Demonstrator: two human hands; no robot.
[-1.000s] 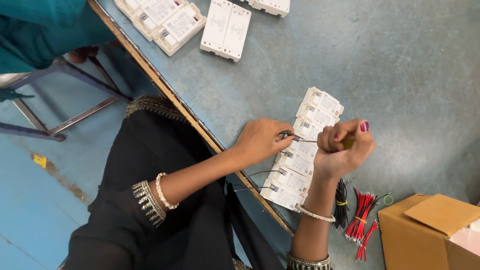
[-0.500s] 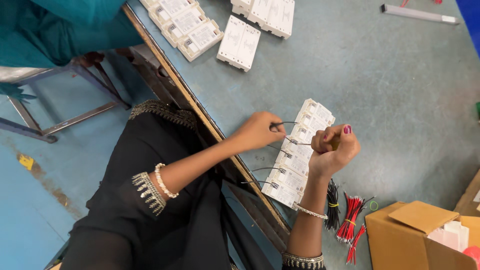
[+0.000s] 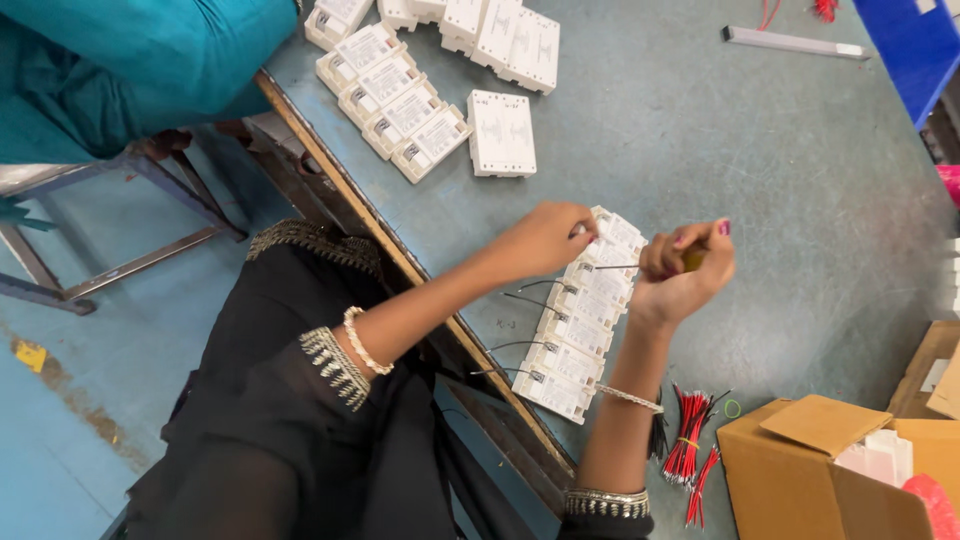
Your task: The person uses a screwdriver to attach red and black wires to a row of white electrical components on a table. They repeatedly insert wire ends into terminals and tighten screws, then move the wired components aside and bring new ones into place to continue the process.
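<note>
**Two hands working a screwdriver over a row of white modules**

Nearest the camera, the person's black sleeves with silver-trimmed cuffs are reaching up over the wooden table edge (image 3: 440, 310) onto the grey-blue table (image 3: 780, 200). Just right of the right forearm, a bundle of red and black wires (image 3: 688, 452) is lying on the table, and beside it an open cardboard box (image 3: 840, 470) is showing white parts inside.

Between the forearms, a row of white modules (image 3: 575, 325) is lying in a slanted line, each overlapping the next, with thin dark wires sticking out of their left ends toward the table edge.

The left hand (image 3: 545, 240) is resting on the far end of that row, its fingers curled and pinching down at the topmost module; whether it is gripping a wire there cannot be told. The right hand (image 3: 685, 270) is clenching around the yellowish handle of a screwdriver (image 3: 640, 265), whose thin shaft is pointing left toward the left hand's fingertips, just above the row.

Farther off, a lone white module (image 3: 502, 133) is lying flat, with a second slanted row of modules (image 3: 395, 100) to its left and more stacked modules (image 3: 490, 30) behind. A person in teal clothing (image 3: 130, 70) is sitting at the far left. A white bar (image 3: 790, 42) is lying at the far right.
</note>
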